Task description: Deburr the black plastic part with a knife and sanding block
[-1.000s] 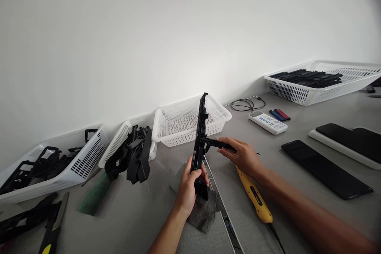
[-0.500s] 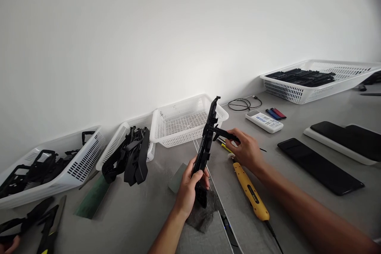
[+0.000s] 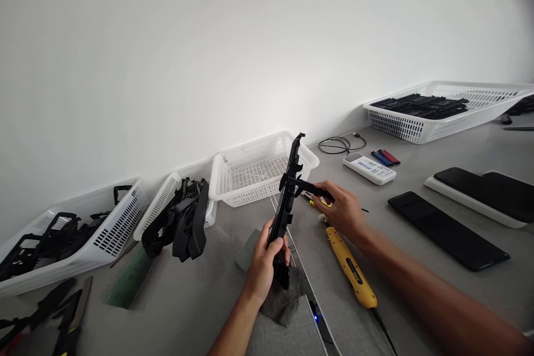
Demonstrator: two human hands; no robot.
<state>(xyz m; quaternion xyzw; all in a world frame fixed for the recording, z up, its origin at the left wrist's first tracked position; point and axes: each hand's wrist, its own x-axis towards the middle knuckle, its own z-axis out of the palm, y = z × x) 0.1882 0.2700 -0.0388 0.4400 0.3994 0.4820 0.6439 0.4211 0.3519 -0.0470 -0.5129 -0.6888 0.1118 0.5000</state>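
Note:
My left hand (image 3: 265, 264) is wrapped round the lower part of a long black plastic part (image 3: 286, 200), which stands upright at a slant. A black caliper-like tool (image 3: 311, 186) is pinched in my right hand (image 3: 342, 208), and its jaws lie against the middle of the plastic part. Beneath the part's lower end lies a dark grey cloth (image 3: 283, 306). A yellow corded tool (image 3: 350, 268) rests on the grey table (image 3: 200, 300) below my right hand.
White baskets (image 3: 265, 164) line the wall; several hold black parts. To the right are a white device (image 3: 369, 169), blue and red pieces (image 3: 385, 157), a coiled cable (image 3: 334, 145) and a black slab (image 3: 448, 231). Knives (image 3: 77, 311) and a green sheet (image 3: 130, 278) lie left.
The upper end of the black plastic part and the tool against it have shifted slightly left. My right hand has moved slightly left too, and both grips stay the same.

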